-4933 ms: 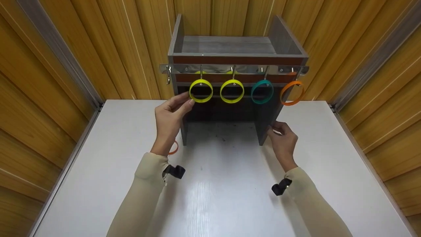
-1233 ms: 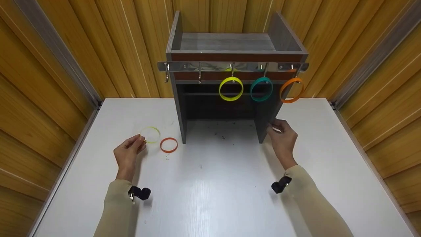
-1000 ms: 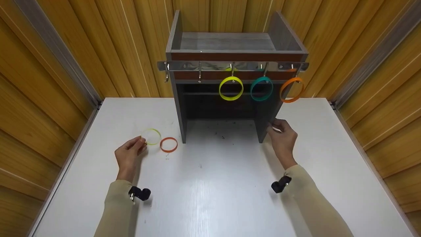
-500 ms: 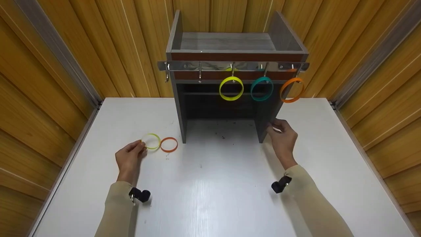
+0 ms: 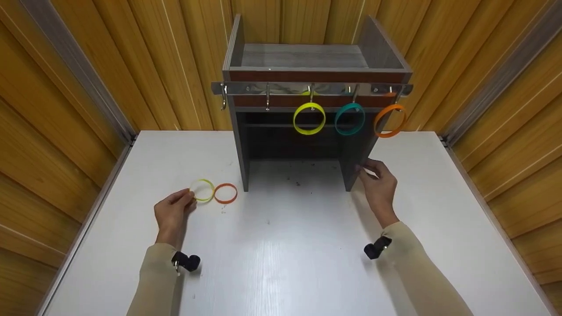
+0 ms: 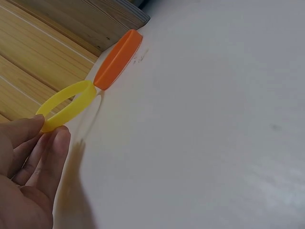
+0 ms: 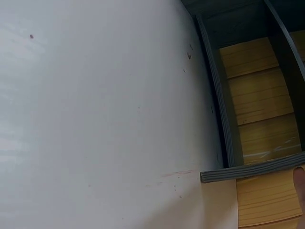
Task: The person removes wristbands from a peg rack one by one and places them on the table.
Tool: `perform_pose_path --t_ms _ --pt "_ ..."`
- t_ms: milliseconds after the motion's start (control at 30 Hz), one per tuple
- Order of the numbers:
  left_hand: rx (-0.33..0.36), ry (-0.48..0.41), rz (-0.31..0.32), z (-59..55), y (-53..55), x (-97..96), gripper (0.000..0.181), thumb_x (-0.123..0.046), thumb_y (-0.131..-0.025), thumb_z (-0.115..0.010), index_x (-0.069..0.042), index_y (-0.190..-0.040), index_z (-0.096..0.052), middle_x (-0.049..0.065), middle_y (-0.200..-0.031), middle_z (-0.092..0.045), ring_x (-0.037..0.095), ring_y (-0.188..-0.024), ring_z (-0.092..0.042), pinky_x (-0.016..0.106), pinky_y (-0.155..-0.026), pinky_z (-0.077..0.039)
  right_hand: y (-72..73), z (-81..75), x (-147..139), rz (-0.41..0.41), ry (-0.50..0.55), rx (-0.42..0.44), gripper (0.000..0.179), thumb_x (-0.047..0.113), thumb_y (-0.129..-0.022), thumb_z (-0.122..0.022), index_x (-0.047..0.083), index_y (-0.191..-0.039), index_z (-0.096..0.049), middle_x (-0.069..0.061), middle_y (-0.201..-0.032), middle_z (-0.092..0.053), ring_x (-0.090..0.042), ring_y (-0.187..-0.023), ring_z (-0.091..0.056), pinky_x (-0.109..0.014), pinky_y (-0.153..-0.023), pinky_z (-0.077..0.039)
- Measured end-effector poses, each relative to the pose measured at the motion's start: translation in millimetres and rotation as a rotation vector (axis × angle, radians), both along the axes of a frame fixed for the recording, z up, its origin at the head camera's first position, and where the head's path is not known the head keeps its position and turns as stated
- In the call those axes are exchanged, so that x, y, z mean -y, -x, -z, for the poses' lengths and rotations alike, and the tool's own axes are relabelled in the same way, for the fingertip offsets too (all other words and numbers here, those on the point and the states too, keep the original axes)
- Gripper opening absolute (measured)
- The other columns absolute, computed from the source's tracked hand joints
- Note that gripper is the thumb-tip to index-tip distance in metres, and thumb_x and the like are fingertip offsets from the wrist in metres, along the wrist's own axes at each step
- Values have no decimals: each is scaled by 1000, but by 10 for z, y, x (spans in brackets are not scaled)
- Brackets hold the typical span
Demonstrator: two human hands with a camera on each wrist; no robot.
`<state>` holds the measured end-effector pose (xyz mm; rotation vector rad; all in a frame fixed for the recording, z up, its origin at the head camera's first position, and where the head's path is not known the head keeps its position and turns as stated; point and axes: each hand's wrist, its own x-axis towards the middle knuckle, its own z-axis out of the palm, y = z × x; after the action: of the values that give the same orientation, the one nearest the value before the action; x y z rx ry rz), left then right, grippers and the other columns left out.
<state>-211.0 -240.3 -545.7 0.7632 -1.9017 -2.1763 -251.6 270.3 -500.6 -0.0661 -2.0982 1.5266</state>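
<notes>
My left hand [image 5: 172,213] pinches a yellow silicone wristband [image 6: 76,106] between thumb and fingertips at its near side. The band is held low over the white table, its far rim right at an orange-red wristband [image 5: 225,193] that lies flat there. On the grey shelf unit [image 5: 242,153] is a metal hook rail [image 5: 290,89], from which hang a second yellow wristband [image 5: 297,125], a teal one [image 5: 338,125] and an orange one [image 5: 388,134]. At the unit's right side panel, my right hand [image 5: 380,186] grips the lower front edge with thumb and fingers. Only one fingertip [image 7: 299,183] shows in the right wrist view.
The two left hooks [image 5: 268,97] bear no band. The unit stands at the back of the white table [image 5: 298,263], against wood-plank walls [image 5: 167,66]. Small dark specks [image 5: 298,183] lie on the tabletop beneath it.
My left hand has taken the yellow wristband off the second hook from the left, carried it down and leftward, and lowered it beside the orange-red one. The right hand stays at the panel.
</notes>
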Motion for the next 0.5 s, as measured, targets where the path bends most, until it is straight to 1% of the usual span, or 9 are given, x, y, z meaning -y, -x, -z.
perform_pose_path --t_ms 100,200,300,400,500 --pt "0 6 6 -3 4 -1 39 -9 -99 -78 9 -132 -68 12 -109 -74 15 -89 -76 25 -85 -62 -6 -17 -29 -14 -12 26 26 10 -94 -84 0 -116 -76 -9 -112 -76 -10 -105 -71 -20 -85 -58" --pt "-4 -13 6 3 2 -6 39 -7 -98 -78 10 -131 -68 15 -111 -74 15 -88 -76 26 -84 -62 -12 -19 -41 -24 -21 38 29 14 -93 -86 -1 -115 -75 -10 -113 -76 -10 -105 -72 -20 -86 -58" --pt "-9 -24 9 11 11 -8 40 -6 -98 -78 11 -132 -67 18 -112 -74 15 -88 -75 26 -84 -62 -11 -22 -51 -21 -38 40 28 14 -93 -86 0 -114 -75 -9 -111 -77 -11 -104 -73 -20 -86 -58" --pt "-8 -15 5 20 16 -13 38 -6 -98 -77 10 -131 -68 16 -111 -74 14 -87 -75 26 -84 -62 -10 -26 -57 -14 -53 49 25 13 -93 -85 1 -113 -76 -9 -109 -77 -10 -102 -73 -19 -87 -58" --pt "-7 -10 1 35 19 -17 37 -5 -98 -77 10 -131 -68 14 -108 -75 14 -87 -75 26 -84 -62 -3 -18 -60 -16 -47 50 23 11 -94 -84 0 -113 -77 -10 -108 -77 -9 -99 -74 -19 -86 -58"
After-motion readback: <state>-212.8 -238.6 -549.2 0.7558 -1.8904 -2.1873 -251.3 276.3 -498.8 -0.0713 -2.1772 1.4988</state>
